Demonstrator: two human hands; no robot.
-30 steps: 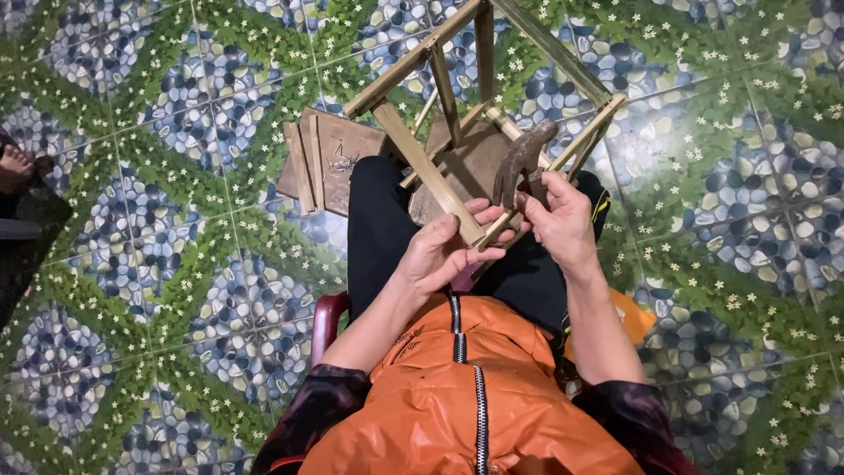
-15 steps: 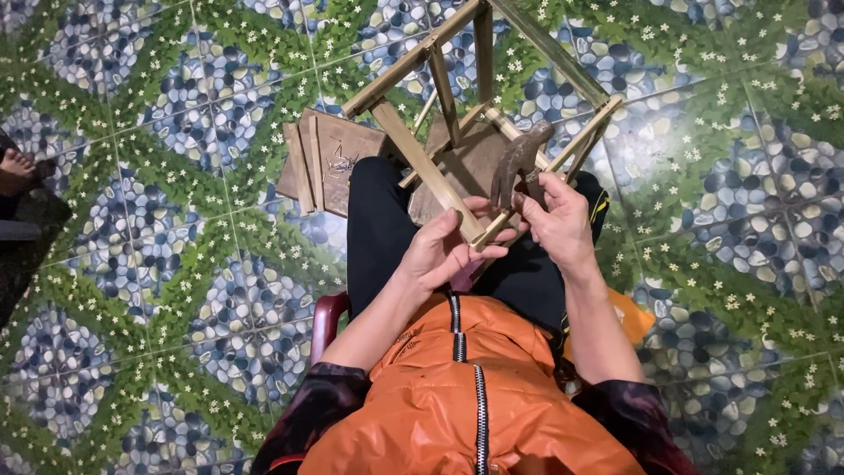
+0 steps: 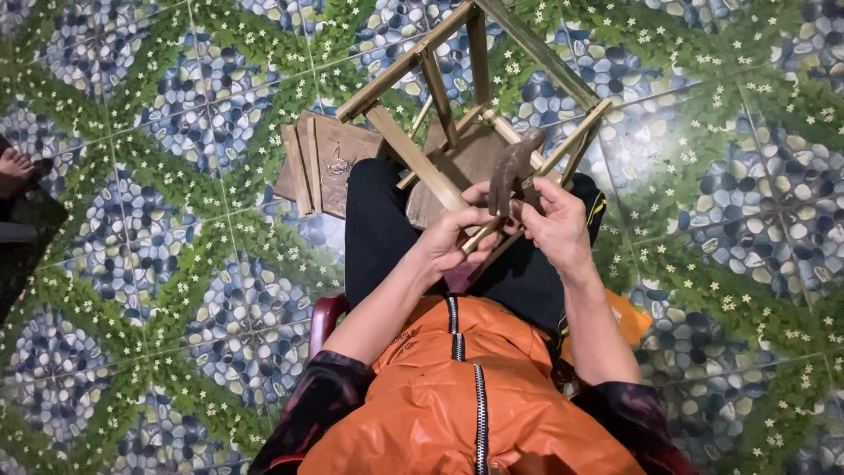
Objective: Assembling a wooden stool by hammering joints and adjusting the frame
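Note:
A bare wooden stool frame [image 3: 413, 158] lies tilted on my lap, legs pointing away from me. My right hand [image 3: 556, 230] is shut on a hammer [image 3: 512, 171], whose dark head stands just above the frame's near corner. My left hand [image 3: 450, 239] grips the near rail of the frame right beside that corner, fingers curled around the wood. The two hands almost touch. The hammer's handle is hidden in my right hand.
A flat wooden panel with battens [image 3: 318, 160] lies on the patterned tile floor [image 3: 176, 264] to the left of my knees. Another person's bare foot [image 3: 14, 167] shows at the left edge. The red edge of my seat [image 3: 322, 318] shows under my left arm.
My left hand has crept slightly up the rail toward the hammer head. The hammer and the frame have hardly moved.

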